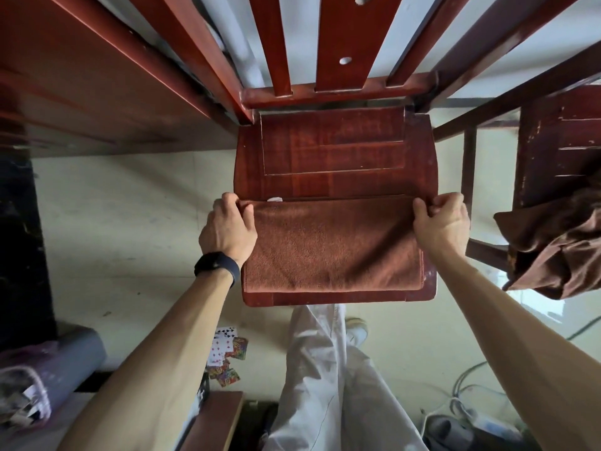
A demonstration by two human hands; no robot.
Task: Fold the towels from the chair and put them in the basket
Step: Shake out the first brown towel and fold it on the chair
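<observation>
A folded brown towel [331, 249] is laid flat on the chair seat [335, 151]. Its far corners are pinched by the left grip [227, 227] and the right grip [444, 219], both closed on it.

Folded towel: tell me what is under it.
The towel lies on the wooden chair seat. A white scrap peeks out by the left hand; the rest is covered.

A lived-in home room: wooden chair [335, 151], scattered playing cards [224, 348] on pale floor [130, 206], loose cables [455, 398].
</observation>
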